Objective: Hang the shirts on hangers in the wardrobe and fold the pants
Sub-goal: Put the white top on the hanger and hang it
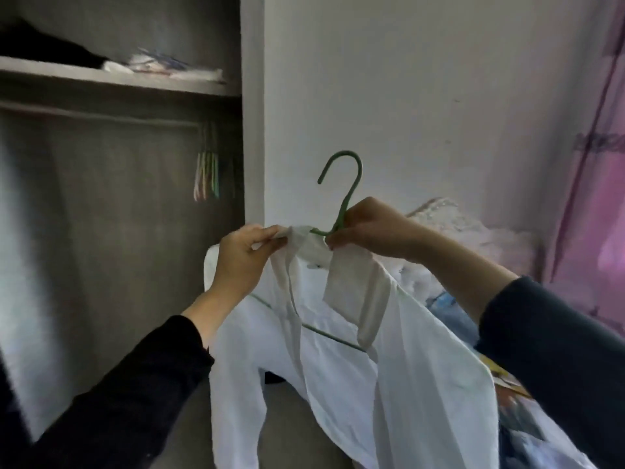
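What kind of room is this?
Probably a bedroom: an open wardrobe with a rail and spare hangers, a pink curtain, and a shirt on a green hanger.

The white shirt (pixel 422 384), cut off below, hides much of the green hanger (pixel 350 201).

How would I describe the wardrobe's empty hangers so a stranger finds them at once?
Look into the left-hand wardrobe. Below its shelf, at the right end of the rail, hangs a bunch of hangers. They are pastel and bare, unlike the green hanger carrying the shirt.
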The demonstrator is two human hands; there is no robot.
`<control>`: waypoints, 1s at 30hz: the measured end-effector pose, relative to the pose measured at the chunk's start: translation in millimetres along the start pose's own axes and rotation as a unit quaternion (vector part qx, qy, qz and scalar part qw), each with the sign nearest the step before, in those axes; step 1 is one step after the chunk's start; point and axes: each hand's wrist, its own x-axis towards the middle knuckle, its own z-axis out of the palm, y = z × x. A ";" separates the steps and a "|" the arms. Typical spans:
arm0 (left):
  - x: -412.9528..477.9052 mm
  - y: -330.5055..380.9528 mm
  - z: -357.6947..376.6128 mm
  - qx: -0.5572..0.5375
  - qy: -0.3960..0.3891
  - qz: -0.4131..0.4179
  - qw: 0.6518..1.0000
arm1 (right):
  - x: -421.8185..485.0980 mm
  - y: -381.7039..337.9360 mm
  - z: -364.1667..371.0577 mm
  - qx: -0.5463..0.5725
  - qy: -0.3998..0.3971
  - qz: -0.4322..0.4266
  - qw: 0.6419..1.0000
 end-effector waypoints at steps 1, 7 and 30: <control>2.5 -15.6 -23.6 0.021 0.008 -0.001 1.000 | 20.1 -12.6 21.0 -0.003 -0.023 -0.009 1.000; 31.8 -108.0 -139.5 0.188 -0.036 -0.080 0.978 | 135.7 -69.4 140.3 -0.035 -0.023 -0.059 0.997; 271.7 -394.2 -405.5 0.450 -0.057 -0.202 0.868 | 582.9 -206.4 367.6 -0.044 -0.012 -0.120 0.992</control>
